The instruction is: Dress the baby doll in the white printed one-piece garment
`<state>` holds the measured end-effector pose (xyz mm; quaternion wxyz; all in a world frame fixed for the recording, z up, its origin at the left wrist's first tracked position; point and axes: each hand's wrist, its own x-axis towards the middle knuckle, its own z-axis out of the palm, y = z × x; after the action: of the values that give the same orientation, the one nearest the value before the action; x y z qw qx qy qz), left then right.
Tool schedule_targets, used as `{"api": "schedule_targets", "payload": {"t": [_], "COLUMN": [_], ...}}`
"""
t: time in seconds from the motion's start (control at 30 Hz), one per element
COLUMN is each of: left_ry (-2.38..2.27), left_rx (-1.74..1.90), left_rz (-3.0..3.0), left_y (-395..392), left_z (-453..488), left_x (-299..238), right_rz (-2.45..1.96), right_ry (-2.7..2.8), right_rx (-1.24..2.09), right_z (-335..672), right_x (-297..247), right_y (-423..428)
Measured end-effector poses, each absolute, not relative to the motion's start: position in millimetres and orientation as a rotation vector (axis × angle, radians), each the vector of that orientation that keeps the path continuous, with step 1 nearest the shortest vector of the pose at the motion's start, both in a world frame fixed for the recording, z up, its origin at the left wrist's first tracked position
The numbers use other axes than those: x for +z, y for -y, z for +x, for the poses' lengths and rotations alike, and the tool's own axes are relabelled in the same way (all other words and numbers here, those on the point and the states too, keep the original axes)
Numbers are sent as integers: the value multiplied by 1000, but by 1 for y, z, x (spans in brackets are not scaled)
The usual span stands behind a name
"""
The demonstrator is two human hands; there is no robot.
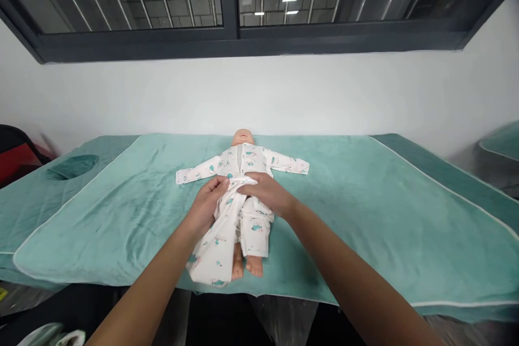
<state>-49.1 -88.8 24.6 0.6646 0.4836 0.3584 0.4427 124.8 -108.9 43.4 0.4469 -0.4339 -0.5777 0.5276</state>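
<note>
A baby doll (pixel 243 137) lies on its back, head toward the wall, arms stretched out to both sides. It wears a white printed top (pixel 255 158) and white printed pants (pixel 256 227); its bare feet (pixel 254 265) point toward me. At the doll's waist, my left hand (pixel 210 201) pinches the edge of a loose white printed cloth flap (pixel 219 246), which hangs over one leg. Opposite it, my right hand (pixel 265 190) is closed on the same bunched fabric, thumb on top. Fabric hides part of the fingers of both hands.
Under the doll is a green plush cover (pixel 352 216) on a padded bed, with an oval hole (pixel 73 167) at the left end. Behind stands a white wall (pixel 259 94) below a dark-framed window (pixel 237 43). A red and black item (pixel 18 154) sits at far left.
</note>
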Motion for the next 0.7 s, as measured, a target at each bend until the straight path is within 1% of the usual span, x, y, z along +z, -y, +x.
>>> {"api": "schedule_targets", "payload": {"t": [0.07, 0.13, 0.2, 0.3, 0.4, 0.47, 0.6, 0.7], "left_ry": [-764, -746, -780, -821, -907, -959, -865, -807], "left_rx": [800, 663, 715, 964, 1019, 963, 800, 733], "left_rz": [1167, 1209, 1154, 974, 932, 938, 1028, 1053], "left_y": [91, 93, 94, 93, 93, 94, 99, 102], "left_z": [-58, -63, -63, -53, -45, -44, -53, -57], "left_x": [19, 15, 13, 15, 18, 17, 10, 8], "right_rz": [-999, -945, -947, -1027, -1071, -1110, -1106, -1014], "right_ry": [1165, 1014, 997, 1276, 1679, 1714, 1352, 1213], "right_rx": [1470, 1562, 1581, 1641, 1745, 1709, 1575, 1602], "right_z": [128, 131, 133, 135, 136, 136, 134, 133], "right_x": [35, 29, 26, 28, 31, 29, 19, 17], "right_y": [105, 104, 105, 110, 113, 113, 107, 105]}}
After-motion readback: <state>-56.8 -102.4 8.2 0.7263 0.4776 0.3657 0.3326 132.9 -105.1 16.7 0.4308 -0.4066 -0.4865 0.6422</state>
